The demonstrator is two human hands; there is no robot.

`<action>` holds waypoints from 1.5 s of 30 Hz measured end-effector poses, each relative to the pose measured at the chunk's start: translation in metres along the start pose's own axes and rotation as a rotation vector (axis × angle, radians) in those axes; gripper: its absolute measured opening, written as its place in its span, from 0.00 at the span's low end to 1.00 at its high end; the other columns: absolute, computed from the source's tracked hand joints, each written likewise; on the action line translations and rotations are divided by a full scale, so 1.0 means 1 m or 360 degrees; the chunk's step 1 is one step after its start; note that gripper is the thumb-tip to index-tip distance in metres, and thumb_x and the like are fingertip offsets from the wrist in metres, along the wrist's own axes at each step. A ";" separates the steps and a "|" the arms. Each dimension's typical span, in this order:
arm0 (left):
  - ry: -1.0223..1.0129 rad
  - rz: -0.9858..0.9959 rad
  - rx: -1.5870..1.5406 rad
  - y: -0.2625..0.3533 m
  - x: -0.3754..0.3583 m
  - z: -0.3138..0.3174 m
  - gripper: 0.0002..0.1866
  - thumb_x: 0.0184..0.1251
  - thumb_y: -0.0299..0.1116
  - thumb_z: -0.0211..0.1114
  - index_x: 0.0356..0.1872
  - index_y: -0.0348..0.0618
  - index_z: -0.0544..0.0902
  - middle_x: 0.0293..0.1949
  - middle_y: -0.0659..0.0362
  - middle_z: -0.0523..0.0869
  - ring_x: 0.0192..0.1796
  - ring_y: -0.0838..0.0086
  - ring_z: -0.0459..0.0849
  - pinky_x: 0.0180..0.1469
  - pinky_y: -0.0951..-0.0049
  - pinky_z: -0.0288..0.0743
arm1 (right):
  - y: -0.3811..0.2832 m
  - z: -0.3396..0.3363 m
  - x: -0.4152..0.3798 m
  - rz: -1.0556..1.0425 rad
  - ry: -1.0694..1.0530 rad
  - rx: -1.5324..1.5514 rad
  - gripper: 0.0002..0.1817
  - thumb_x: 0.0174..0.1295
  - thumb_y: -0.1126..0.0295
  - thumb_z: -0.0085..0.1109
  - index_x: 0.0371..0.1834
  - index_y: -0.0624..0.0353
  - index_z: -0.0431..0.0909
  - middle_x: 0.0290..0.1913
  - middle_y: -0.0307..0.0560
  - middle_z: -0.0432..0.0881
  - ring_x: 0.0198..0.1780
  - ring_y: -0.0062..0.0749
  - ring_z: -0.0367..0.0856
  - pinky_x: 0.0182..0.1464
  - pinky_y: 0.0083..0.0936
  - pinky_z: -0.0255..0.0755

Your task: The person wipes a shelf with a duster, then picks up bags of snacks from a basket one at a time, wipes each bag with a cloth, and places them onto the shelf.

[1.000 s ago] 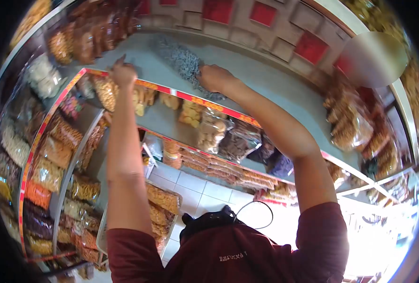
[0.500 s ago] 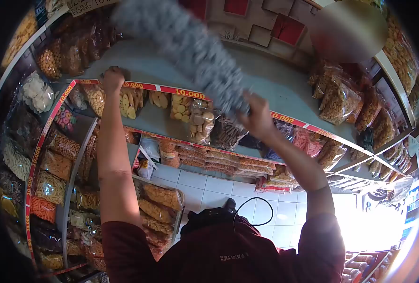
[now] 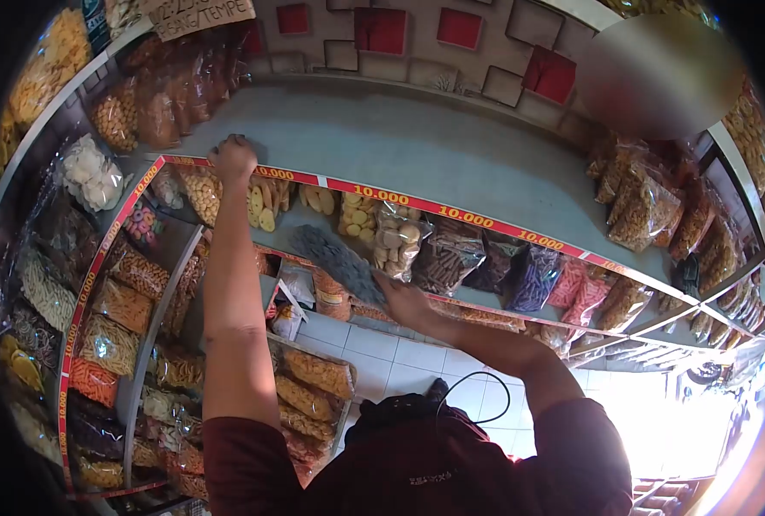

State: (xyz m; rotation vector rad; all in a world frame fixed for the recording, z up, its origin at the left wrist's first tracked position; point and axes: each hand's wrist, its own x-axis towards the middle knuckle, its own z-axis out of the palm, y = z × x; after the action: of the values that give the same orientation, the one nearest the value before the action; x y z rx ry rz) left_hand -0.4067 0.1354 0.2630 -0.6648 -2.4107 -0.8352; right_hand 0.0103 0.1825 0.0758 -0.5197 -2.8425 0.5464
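From the upper shelf [image 3: 451,159], the fluffy duster [image 3: 338,264], held in the right hand [image 3: 407,303], is lowered to the lower shelf [image 3: 273,235], so work is shifted there; whether the left hand [image 3: 234,158] grips cannot be told.

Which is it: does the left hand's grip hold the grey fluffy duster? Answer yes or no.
No, the right hand's grip holds the grey fluffy duster; the left hand's grip is at the red price strip.
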 end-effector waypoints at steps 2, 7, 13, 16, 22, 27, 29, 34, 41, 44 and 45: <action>-0.0001 -0.0003 0.0013 0.001 -0.002 0.004 0.20 0.76 0.42 0.47 0.52 0.47 0.85 0.52 0.46 0.85 0.63 0.46 0.72 0.71 0.47 0.54 | -0.011 0.010 0.032 0.0046 0.0025 -0.0115 0.44 0.56 0.69 0.63 0.77 0.58 0.54 0.51 0.64 0.81 0.52 0.56 0.83 0.50 0.47 0.79; 0.0004 -0.0046 -0.0027 0.008 -0.006 -0.011 0.20 0.70 0.51 0.57 0.51 0.53 0.88 0.57 0.54 0.85 0.66 0.47 0.70 0.73 0.38 0.46 | -0.021 0.050 0.110 0.0096 0.0092 -0.0417 0.41 0.57 0.66 0.64 0.75 0.60 0.58 0.53 0.60 0.81 0.54 0.53 0.82 0.52 0.49 0.77; 0.0271 0.0137 -0.0165 0.002 -0.004 0.000 0.16 0.66 0.51 0.63 0.45 0.55 0.91 0.56 0.60 0.86 0.70 0.54 0.69 0.76 0.35 0.41 | -0.004 0.093 0.147 -0.0085 0.0037 -0.0900 0.28 0.62 0.55 0.61 0.62 0.60 0.73 0.49 0.55 0.81 0.56 0.46 0.78 0.57 0.40 0.70; 0.0535 0.0341 -0.0223 0.008 -0.004 0.002 0.14 0.69 0.48 0.62 0.42 0.54 0.91 0.51 0.58 0.88 0.65 0.56 0.75 0.76 0.42 0.47 | -0.006 0.093 0.148 -0.0033 0.0120 -0.0854 0.31 0.63 0.59 0.58 0.67 0.62 0.69 0.54 0.56 0.79 0.59 0.45 0.75 0.60 0.41 0.67; -0.0118 0.0093 -0.0641 0.017 -0.013 -0.024 0.19 0.72 0.52 0.59 0.37 0.53 0.92 0.32 0.56 0.91 0.50 0.58 0.85 0.70 0.57 0.58 | -0.053 0.032 0.135 0.0036 0.0175 -0.0535 0.52 0.58 0.48 0.66 0.78 0.67 0.51 0.69 0.66 0.65 0.71 0.56 0.64 0.69 0.46 0.61; -0.0282 0.0256 -0.0428 0.014 -0.017 -0.025 0.24 0.75 0.54 0.51 0.33 0.55 0.93 0.35 0.53 0.90 0.50 0.58 0.84 0.71 0.58 0.57 | -0.113 -0.039 0.132 -0.0210 0.0388 -0.0153 0.47 0.59 0.52 0.64 0.76 0.67 0.55 0.70 0.66 0.63 0.72 0.55 0.62 0.70 0.47 0.59; -0.0281 0.0285 -0.0419 0.012 -0.020 -0.019 0.24 0.75 0.54 0.50 0.34 0.56 0.93 0.39 0.53 0.90 0.53 0.58 0.83 0.73 0.56 0.54 | -0.130 -0.058 0.138 -0.0328 0.0621 -0.0073 0.45 0.59 0.55 0.65 0.74 0.67 0.56 0.69 0.63 0.64 0.71 0.54 0.63 0.71 0.47 0.59; -0.0256 0.0330 -0.0131 0.008 -0.028 -0.010 0.24 0.76 0.54 0.47 0.43 0.57 0.92 0.49 0.52 0.89 0.58 0.55 0.81 0.74 0.52 0.55 | -0.172 -0.104 0.144 -0.0508 0.0881 0.0058 0.42 0.55 0.62 0.67 0.72 0.65 0.60 0.69 0.60 0.65 0.71 0.52 0.64 0.72 0.46 0.58; -0.0089 0.0707 -0.0905 0.029 -0.045 0.012 0.23 0.78 0.52 0.49 0.52 0.50 0.88 0.44 0.51 0.89 0.47 0.60 0.87 0.54 0.63 0.77 | -0.173 -0.132 0.106 -0.0643 0.0929 0.0229 0.37 0.51 0.66 0.66 0.68 0.58 0.68 0.69 0.56 0.66 0.72 0.48 0.62 0.72 0.47 0.57; 0.0076 0.0699 -0.1415 0.079 -0.121 -0.040 0.21 0.76 0.47 0.54 0.49 0.42 0.88 0.44 0.51 0.88 0.50 0.61 0.85 0.55 0.63 0.76 | -0.140 -0.120 0.061 -0.0778 0.0979 0.0105 0.34 0.54 0.63 0.64 0.67 0.53 0.72 0.72 0.52 0.65 0.74 0.45 0.60 0.71 0.46 0.58; -0.0010 0.0382 -0.1788 0.099 -0.152 -0.056 0.21 0.75 0.45 0.55 0.47 0.40 0.88 0.45 0.51 0.87 0.50 0.62 0.84 0.56 0.63 0.76 | -0.127 -0.110 0.050 -0.0825 0.0970 0.0046 0.34 0.54 0.63 0.64 0.68 0.51 0.72 0.73 0.50 0.64 0.75 0.45 0.59 0.72 0.47 0.57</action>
State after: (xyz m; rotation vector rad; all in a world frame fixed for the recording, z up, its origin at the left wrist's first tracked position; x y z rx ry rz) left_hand -0.2177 0.1240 0.2530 -1.2891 -1.6244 -2.0509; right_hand -0.0451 0.1263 0.2320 0.0681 -2.2433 0.2660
